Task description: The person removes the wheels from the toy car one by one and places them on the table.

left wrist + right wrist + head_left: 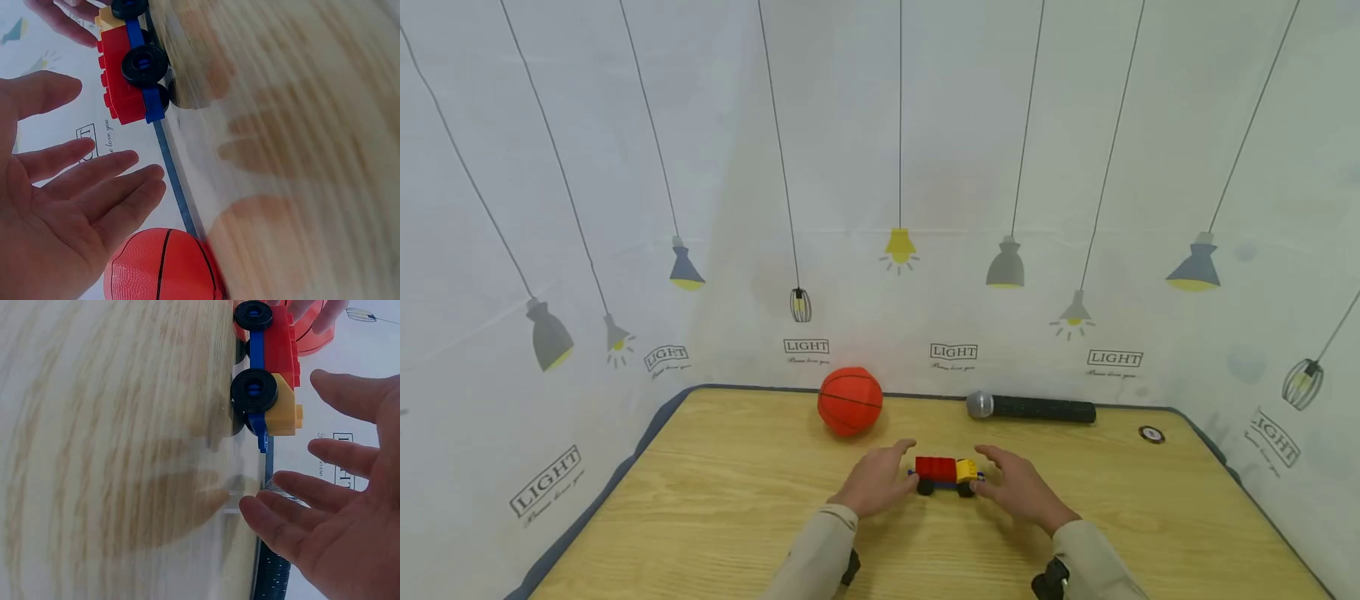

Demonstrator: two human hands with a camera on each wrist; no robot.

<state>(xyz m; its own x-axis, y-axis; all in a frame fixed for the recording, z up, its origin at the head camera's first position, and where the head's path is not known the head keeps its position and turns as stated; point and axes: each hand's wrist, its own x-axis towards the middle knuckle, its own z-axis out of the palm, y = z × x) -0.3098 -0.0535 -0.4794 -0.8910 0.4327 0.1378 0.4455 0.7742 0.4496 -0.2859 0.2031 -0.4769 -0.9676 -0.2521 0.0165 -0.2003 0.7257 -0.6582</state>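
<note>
The fingers (pixel 94 174) of the left hand (pixel 877 481) and right hand (pixel 1021 485) are loosely extended, flanking a red, yellow and blue toy truck (pixel 936 470) that stands on black wheels (pixel 926 487) on the worktop (pixel 737 492). Beyond it are a red ball (pixel 850 402), a black microphone (pixel 1043 408) and, farther right, a small round disc (pixel 1152 434).

We read boxed "LIGHT" signs (pixel 953 352) on the white wall covering (pixel 955 150) beyond our left hand (pixel 872 482) and right hand (pixel 1017 487), and to either side; smaller script (pixel 107 134) includes "love you".
</note>
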